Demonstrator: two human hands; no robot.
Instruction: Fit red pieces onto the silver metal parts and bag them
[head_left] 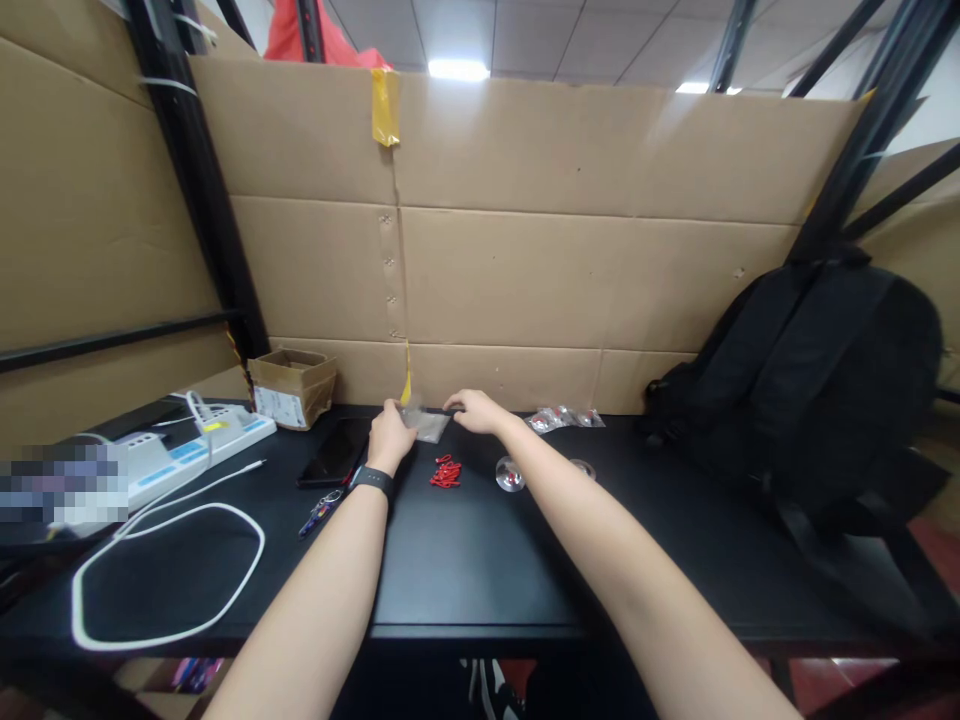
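Observation:
A small stack of clear plastic bags (430, 426) lies toward the back of the black table. My left hand (391, 440), a watch on its wrist, grips the left edge of the bags. Just past their right edge hovers my right hand (478, 411), fingers curved and thumb apart, with nothing visible in it. In front of the bags is a little pile of red hooks or clips (447, 471); their exact kind is too small to make out. A clear round suction cup (510, 475) lies by my right forearm, which partly covers another clear disc (583, 468).
Several bagged clear discs (564, 418) lie at the back right, near a black backpack (817, 370). On the left are a phone (335, 452), keys (321, 512), an open cardboard box (292, 385), a power strip (187, 455) and a looped white cable (259, 560). Cardboard walls surround the table.

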